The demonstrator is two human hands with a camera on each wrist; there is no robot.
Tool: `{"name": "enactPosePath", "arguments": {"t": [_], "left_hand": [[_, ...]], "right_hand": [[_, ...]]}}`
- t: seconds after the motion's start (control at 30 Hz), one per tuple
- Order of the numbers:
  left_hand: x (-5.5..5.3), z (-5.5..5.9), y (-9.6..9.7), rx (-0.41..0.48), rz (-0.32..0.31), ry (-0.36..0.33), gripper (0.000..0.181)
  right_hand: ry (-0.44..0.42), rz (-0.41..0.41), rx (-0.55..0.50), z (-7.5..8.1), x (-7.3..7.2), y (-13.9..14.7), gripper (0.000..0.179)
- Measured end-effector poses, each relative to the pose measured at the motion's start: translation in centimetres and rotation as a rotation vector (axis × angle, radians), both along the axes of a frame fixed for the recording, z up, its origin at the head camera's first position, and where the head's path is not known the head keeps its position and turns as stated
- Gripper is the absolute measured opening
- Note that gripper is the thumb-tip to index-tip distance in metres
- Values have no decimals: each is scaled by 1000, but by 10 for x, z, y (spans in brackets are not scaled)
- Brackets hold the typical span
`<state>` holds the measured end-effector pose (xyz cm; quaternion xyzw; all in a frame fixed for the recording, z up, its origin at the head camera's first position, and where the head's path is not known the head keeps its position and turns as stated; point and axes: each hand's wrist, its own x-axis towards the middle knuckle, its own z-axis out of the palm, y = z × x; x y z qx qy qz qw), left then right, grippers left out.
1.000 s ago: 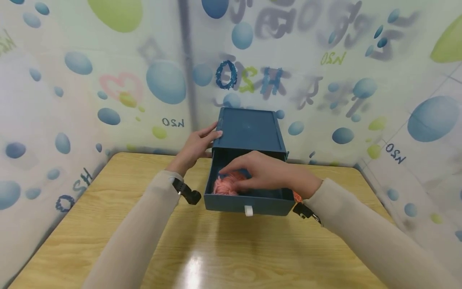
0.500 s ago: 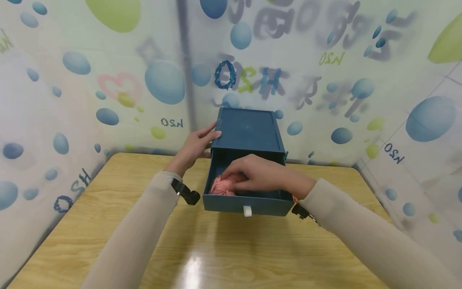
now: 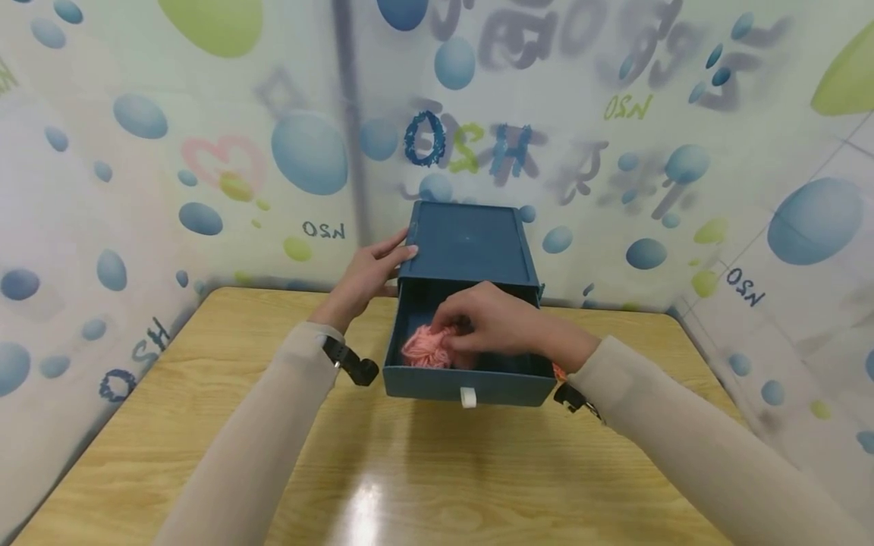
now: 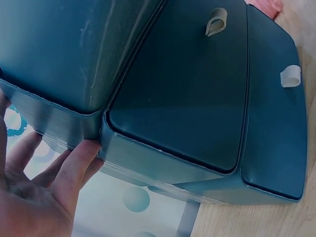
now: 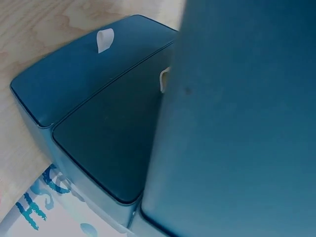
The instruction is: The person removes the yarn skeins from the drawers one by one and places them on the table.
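Note:
A dark blue drawer cabinet (image 3: pixel 471 241) stands on the table, with its top drawer (image 3: pixel 423 383) pulled out toward me. Inside that drawer, at the left front, lies a bundle of pink yarn (image 3: pixel 426 349). My right hand (image 3: pixel 495 322) reaches in from the right and pinches the yarn between thumb and fingers. My left hand (image 3: pixel 369 277) rests against the cabinet's left side, thumb at the top edge. In the left wrist view, the left fingers (image 4: pixel 81 160) press on the side wall beside the open drawer. The right hand is hidden behind the drawer in the right wrist view.
Two closed lower drawers with pale pull tabs (image 4: pixel 290 76) show below the open one. A bit of orange yarn (image 3: pixel 559 371) shows right of the drawer. A wooden table (image 3: pixel 437 478) lies underneath, and a patterned wall (image 3: pixel 594 205) stands close behind.
The right hand has risen slightly and its fingers have closed on the pink yarn, which is lifted a little and bunched up. The left hand stays on the cabinet.

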<state>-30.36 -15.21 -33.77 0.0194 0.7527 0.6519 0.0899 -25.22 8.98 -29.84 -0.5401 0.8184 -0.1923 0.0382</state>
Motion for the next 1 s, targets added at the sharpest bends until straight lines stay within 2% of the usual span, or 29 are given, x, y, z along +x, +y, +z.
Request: {"name": "enactPosePath", "arguments": {"t": [0.23, 0.6, 1.0], "left_hand": [[-1, 0, 1, 2, 5, 4, 62], [-2, -1, 0, 2, 14, -4, 63], [-2, -2, 2, 6, 13, 7, 63]], "right_hand": [[37, 1, -71, 0, 1, 7, 12], [112, -41, -257, -2, 3, 19, 16], [135, -187, -428, 8, 11, 41, 16]]}}
